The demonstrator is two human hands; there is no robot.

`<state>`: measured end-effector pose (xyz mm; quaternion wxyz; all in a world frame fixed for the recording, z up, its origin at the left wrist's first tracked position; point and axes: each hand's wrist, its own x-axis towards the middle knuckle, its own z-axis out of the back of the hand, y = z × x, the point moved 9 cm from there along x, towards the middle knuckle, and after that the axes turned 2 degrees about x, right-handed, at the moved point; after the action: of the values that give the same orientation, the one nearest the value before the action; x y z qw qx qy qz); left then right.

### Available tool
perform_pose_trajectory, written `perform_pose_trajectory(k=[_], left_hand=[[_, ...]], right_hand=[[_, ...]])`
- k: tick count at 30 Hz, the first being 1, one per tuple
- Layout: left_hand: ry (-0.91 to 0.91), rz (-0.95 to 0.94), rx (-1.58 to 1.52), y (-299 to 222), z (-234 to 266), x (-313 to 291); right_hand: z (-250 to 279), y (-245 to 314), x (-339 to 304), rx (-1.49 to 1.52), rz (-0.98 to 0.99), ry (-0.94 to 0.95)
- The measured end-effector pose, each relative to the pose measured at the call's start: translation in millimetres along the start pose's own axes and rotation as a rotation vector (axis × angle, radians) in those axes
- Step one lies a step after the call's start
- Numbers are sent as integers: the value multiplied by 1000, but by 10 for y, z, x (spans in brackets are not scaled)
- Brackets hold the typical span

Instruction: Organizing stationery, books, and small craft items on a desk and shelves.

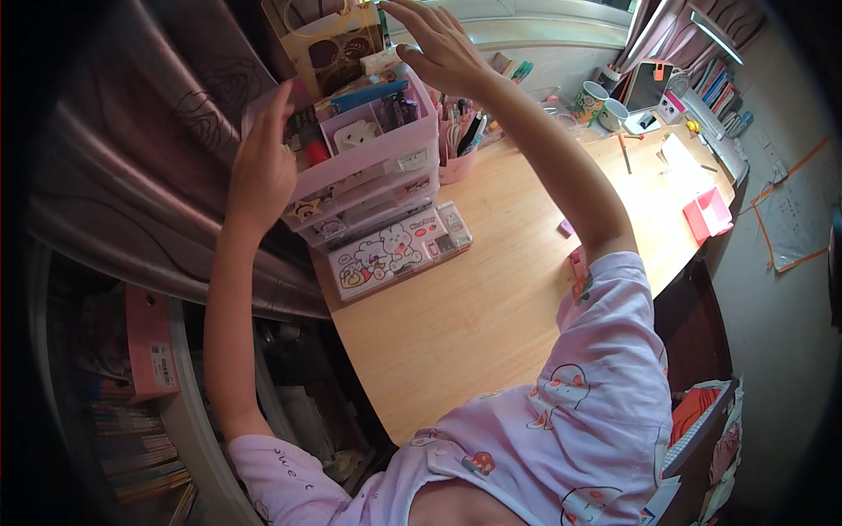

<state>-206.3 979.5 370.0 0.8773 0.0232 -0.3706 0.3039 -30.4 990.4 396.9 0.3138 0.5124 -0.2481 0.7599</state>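
At the desk's far left stands a pink drawer organizer [373, 159] with see-through drawers. Its open top tray holds a small white case [354, 134], a blue item [368, 96], a red item [314, 152] and other small things. Against the tray's left side is my left hand [265, 171], its fingers stretched out and partly turned from view; I see nothing in it. My right hand [445, 54] is raised over the tray's far right corner, fingers extended and thumb apart, holding nothing visible. A brown bag [329, 39] with a yellow handle rises behind the tray.
A white pencil case [402, 250] with bunny drawings lies before the organizer. Beside it is a pink pen cup [458, 167]. Mugs [589, 98], a pink box [707, 215] and books [715, 86] are farther right. A curtain [167, 158] hangs at the left.
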Motion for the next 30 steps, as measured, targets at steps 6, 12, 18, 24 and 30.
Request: perform_pose_trajectory(k=[6,12,18,24,30], left_hand=[[95,203,-175,-300,-69,-1134],[266,406,-224,-814,-591,-2288],[423,456,-313,-1556,-1089,-3335],[544,497,148,-1549,-1366,-3637],[530,488,227,-1540,-1362,-3670]], right_hand=[[-480,-327,-546,-185,-259,621],[101,-108,-109,-160,-200,161],[2494,83,-711,-437,-330,-160],[2829,275,-2699,-251,-1025,367],[2374,264,-3617,-354,-1129,516]])
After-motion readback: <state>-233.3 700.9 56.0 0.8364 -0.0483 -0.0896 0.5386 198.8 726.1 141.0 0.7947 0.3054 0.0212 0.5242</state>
